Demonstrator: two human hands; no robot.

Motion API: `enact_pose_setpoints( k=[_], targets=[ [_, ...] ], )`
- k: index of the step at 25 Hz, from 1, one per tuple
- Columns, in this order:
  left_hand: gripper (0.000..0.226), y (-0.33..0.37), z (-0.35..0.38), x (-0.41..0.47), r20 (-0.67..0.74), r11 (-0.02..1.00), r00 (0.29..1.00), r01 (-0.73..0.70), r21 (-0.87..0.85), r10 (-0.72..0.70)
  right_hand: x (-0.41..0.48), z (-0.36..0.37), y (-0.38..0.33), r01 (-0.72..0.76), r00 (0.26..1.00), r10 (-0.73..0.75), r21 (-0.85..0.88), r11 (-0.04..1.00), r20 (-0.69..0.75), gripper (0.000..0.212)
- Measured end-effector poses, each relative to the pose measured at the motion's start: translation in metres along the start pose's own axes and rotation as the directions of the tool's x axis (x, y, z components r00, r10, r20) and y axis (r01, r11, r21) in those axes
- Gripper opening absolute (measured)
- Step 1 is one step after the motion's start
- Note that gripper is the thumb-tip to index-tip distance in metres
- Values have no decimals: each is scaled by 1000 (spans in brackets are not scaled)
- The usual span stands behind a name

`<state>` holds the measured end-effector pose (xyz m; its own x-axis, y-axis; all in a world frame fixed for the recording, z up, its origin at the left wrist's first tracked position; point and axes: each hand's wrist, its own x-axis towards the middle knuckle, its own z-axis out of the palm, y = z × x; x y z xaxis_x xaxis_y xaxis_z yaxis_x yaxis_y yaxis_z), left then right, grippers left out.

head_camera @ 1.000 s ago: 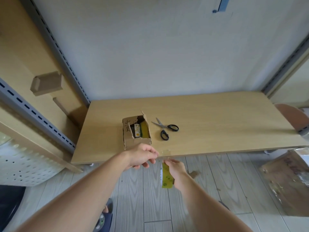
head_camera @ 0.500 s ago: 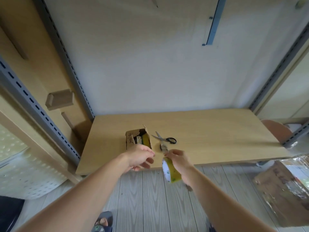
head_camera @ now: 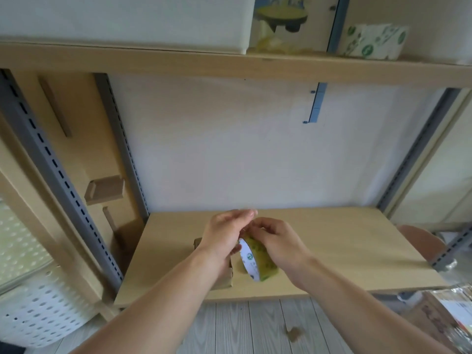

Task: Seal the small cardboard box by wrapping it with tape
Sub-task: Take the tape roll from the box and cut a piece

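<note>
Small brown cardboard box point(head_camera: 227, 281) mostly behind left forearm point(head_camera: 178, 284) | right hand point(head_camera: 277, 242) grips yellow-green tape roll point(head_camera: 259, 260) | left hand point(head_camera: 223, 233) on it, grip unclear

only slivers of the cardboard box point(head_camera: 226, 278) show past our left hand point(head_camera: 223, 235) and forearm. our right hand point(head_camera: 278, 242), curled over the tape roll point(head_camera: 256, 259), hides its top. our left fingertips point(head_camera: 249, 213) blur; whether they pinch tape, we cannot tell.
</note>
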<state>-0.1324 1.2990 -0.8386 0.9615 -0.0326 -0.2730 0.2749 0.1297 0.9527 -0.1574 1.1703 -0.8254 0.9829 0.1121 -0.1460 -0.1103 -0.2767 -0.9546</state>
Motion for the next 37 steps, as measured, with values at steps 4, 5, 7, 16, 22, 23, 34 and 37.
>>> enact_pose_setpoints(
  k=[4, 5, 7, 16, 22, 23, 34, 37],
  targets=[
    [14, 7, -3, 4, -80, 991, 990, -110, 82, 116, 10, 5, -1, 6, 1000, -6, 21, 1000, -3, 25],
    [13, 10, -4, 5, -91, 990, 988, -122, 67, 128, 13, 6, 0, -6, 1000, 7, 30, 1000, -11, 24],
    [12, 16, -6, 7, -110, 986, 980, -158, 55, 163, 15, 9, 1, -22, 999, 24, 60, 998, -27, 18],
    [14, 25, -13, 20, -125, 979, 971, -201, 41, 205, 24, 26, 0, 35, 999, -33, 114, 993, -26, 82],
    [12, 26, -20, 27, -160, 967, 956, -228, 118, 245, 26, 41, -2, 24, 1000, -25, 195, 980, 4, 78],
    [12, 26, -19, 27, -161, 961, 950, -249, 123, 267, 27, 44, -1, 6, 1000, -7, 194, 981, 3, 74],
    [14, 42, -36, 23, 50, 904, 921, -389, 179, 386, 32, 38, 4, -179, 984, 168, 307, 935, 61, 43],
    [27, 49, -52, 22, 252, 909, 941, -295, 296, 223, 29, 33, 6, -162, 986, 162, 324, 932, 27, 33]
  ],
)
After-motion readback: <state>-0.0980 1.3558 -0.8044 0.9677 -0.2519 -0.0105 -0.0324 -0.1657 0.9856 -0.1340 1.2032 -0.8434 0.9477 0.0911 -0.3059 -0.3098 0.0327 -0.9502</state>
